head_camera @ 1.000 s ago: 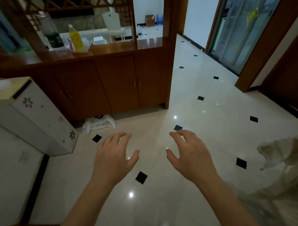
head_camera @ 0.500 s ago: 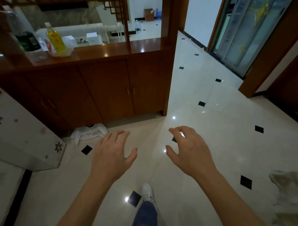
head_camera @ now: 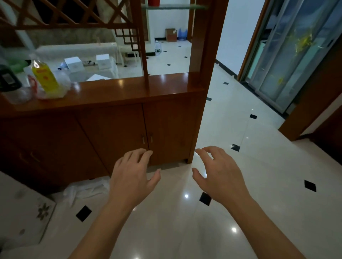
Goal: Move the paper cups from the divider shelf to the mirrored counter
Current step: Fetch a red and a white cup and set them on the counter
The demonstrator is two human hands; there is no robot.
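Observation:
The wooden room divider [head_camera: 129, 92] stands ahead, with a glossy ledge over cabinet doors and lattice work above. A glass shelf [head_camera: 174, 7] crosses its top opening, and the base of a red object [head_camera: 154, 1] shows on it at the frame's edge. No paper cup can be made out clearly. My left hand [head_camera: 132, 177] and my right hand [head_camera: 220, 175] are held out low in front of the cabinet doors. Their fingers are spread and both are empty.
On the ledge's left end stand a yellow bottle [head_camera: 45, 76], a dark bottle [head_camera: 7, 79] and clear plastic wrapping. A white bag [head_camera: 87, 188] lies on the floor by the cabinet. A white flowered cabinet [head_camera: 24, 208] is at lower left. Sliding glass doors [head_camera: 288, 55] are on the right.
I have stepped closer to the divider and my view has tilted up, so the lattice and glass shelf now show. Both hands stay open and empty.

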